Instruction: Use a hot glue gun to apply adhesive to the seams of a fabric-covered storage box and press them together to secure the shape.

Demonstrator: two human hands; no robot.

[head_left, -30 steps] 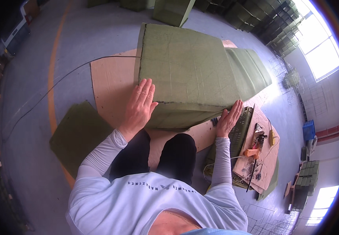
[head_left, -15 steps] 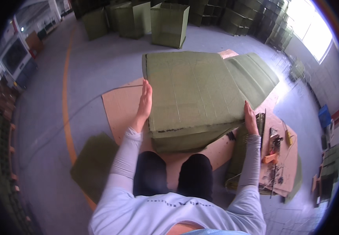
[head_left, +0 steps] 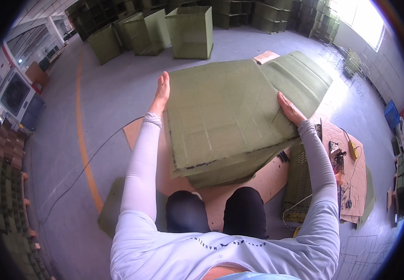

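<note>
A large olive-green mesh box (head_left: 220, 109) lies in front of my knees, its broad panel facing up and a dark line along its near edge. My left hand (head_left: 162, 93) is at the panel's far left corner, fingers stretched out and together. On the right side, my right hand (head_left: 290, 109) rests flat with straight fingers against the box's edge. The two palms face each other across the panel, neither with fingers wrapped round it. Another green ribbed sheet (head_left: 300, 81) lies beyond my right hand. Brown cardboard (head_left: 134, 135) is spread underneath.
At my right, a cardboard-topped stack (head_left: 354, 186) holds a yellow-handled tool (head_left: 353, 150), scissors (head_left: 348, 204) and dark-stained items. A cable (head_left: 90, 161) crosses the floor at left. Green boxes (head_left: 190, 35) stand at the back. A green sheet (head_left: 113, 205) lies by my left arm.
Both hands have moved farther from me along the box's sides. The box sits slightly turned, its near left corner closer to me. The whole view has shifted a little.
</note>
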